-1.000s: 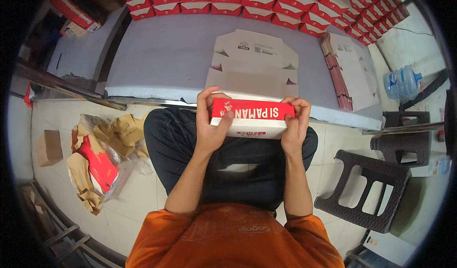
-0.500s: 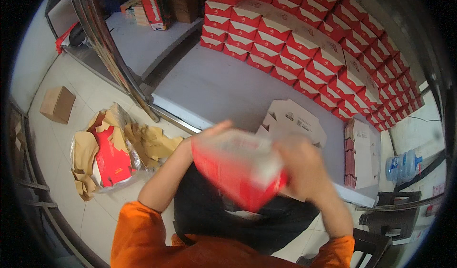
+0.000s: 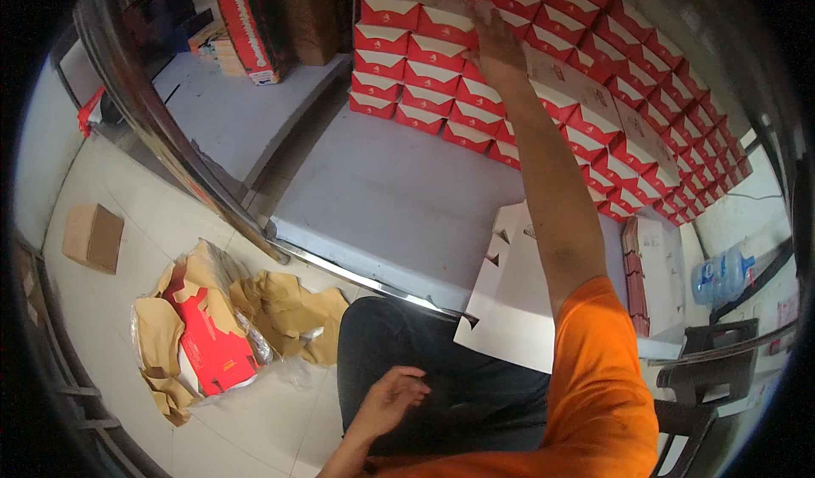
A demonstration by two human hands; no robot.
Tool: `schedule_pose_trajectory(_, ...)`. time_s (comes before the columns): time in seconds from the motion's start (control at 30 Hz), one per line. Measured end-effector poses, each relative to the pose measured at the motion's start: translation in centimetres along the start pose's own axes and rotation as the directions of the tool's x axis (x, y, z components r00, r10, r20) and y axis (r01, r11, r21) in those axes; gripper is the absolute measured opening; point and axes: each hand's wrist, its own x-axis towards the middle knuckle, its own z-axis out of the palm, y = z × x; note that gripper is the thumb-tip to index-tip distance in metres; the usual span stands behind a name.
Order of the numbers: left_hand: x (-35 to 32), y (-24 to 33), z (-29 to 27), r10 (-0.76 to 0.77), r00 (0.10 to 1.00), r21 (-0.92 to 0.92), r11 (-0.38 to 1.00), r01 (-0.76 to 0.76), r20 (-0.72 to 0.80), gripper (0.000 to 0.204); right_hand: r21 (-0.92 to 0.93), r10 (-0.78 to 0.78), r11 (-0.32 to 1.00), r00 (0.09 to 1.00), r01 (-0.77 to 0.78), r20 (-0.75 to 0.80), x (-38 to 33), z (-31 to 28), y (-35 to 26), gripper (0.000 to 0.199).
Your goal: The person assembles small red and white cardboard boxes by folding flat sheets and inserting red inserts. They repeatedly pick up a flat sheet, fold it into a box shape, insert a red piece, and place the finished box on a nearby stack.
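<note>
Dozens of boxes stood folded, stacked around the right grip, which lay spread over one; whether it held that box couldn't be told. Left grip half-curled, empty above the lap. Short of right grip, flat blanks lay unfolded.

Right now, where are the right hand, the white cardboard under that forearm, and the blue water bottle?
Right hand (image 3: 497,47), head view: back of the hand.
White cardboard (image 3: 518,298), head view: bare part left of the arm.
Blue water bottle (image 3: 718,277), head view: middle of its side.
</note>
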Motion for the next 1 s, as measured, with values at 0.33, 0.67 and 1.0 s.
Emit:
schedule_pose_trajectory(0.33, 14.9, 2.1, 15.2, 0.436, 0.883, 0.605, 0.66, -0.445, 0.174, 0.026, 0.077, 0.62, 0.783, 0.763, -0.618, -0.184, -37.3, -14.7, 5.5, 0.061)
schedule_pose_trajectory(0.67, 24.5, 0.3, 25.6, 0.135, 0.981, 0.943, 0.282, -0.175, 0.142, 0.075, 0.032, 0.685, 0.704, 0.69, -0.71, 0.235, -50.4, -20.2, 1.0, 0.055)
schedule_pose_trajectory(1.0, 22.7, 1.1, 21.6, -0.089, 0.905, 0.502, 0.852, -0.147, 0.416, 0.028, 0.259, 0.552, 0.749, 0.79, -0.61, 0.266, -50.9, -22.7, 1.5, 0.061)
